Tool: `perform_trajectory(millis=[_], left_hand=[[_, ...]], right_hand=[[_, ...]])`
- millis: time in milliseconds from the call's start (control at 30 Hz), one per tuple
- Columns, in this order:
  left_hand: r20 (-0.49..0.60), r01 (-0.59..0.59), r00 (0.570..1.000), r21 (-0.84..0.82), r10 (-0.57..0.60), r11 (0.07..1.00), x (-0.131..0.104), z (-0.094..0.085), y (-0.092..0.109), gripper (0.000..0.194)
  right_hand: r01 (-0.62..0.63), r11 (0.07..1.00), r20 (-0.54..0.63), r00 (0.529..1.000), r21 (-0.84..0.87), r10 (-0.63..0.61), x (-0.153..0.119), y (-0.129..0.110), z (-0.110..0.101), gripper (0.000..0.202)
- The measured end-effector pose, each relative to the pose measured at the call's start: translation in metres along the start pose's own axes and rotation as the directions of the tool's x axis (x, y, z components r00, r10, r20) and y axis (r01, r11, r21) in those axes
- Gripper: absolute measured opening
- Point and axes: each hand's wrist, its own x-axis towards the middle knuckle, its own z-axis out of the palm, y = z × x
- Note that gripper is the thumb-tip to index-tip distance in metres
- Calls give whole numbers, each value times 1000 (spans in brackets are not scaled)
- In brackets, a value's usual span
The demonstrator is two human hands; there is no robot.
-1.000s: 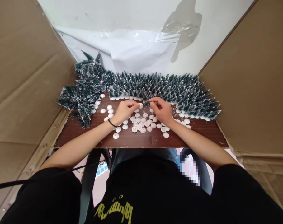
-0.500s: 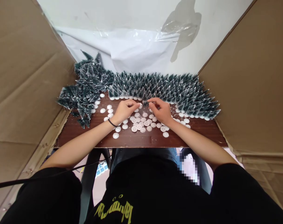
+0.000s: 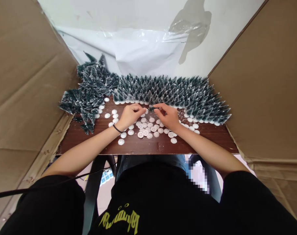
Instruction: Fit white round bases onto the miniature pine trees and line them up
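Note:
My left hand (image 3: 130, 116) is closed in a pinch on a small white round base (image 3: 146, 111) at its fingertips. Facing it, my right hand (image 3: 169, 117) has thumb and fingers closed round a miniature snow-tipped pine tree (image 3: 152, 109), which lies sideways between the hands. The tree's lower end and the base are close together; whether they touch I cannot tell. Below the hands, several loose white bases (image 3: 148, 128) are scattered over the brown table (image 3: 138, 147). Behind the hands, standing mini trees (image 3: 163, 89) with white bases form dense rows.
A heap of loose mini trees (image 3: 89, 88) lies at the table's left end. Brown sheeting walls (image 3: 268, 81) enclose both sides, with a white wall (image 3: 143, 19) at the back. A black cable (image 3: 47, 186) crosses my left arm.
The little tree shows slightly more between my hands, and my right fingers have shifted a touch to the left. Otherwise both hands keep nearly the same place.

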Motion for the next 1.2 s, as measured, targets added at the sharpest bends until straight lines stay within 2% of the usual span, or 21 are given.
perform_trajectory(millis=[133,400,533,700,967,1067,1200], left_hand=[[3,8,1000,3,-8,1000,-1,0,2,29],[44,-20,999,40,19,999,-2,-2,4,30],[34,-96,995,109,93,989,0,-2,0,23],[78,-225,974,375,211,899,1,-2,-6,25],[220,-265,961,570,166,777,-5,1,-12,36],[200,-248,967,620,156,744,-5,-1,-10,37],[133,-248,968,634,213,732,-2,-10,-5,36]], right_hand=[[9,1000,22,1000,-20,-9,-1,2,2,27],[-58,995,97,993,-77,66,-3,2,2,30],[-51,997,110,992,-59,57,-1,1,2,29],[-10,998,169,985,-59,20,2,2,3,25],[-89,990,195,975,-107,108,4,9,10,21],[-105,984,210,969,-140,134,5,10,12,24],[-130,983,201,967,-130,155,5,9,14,38]])
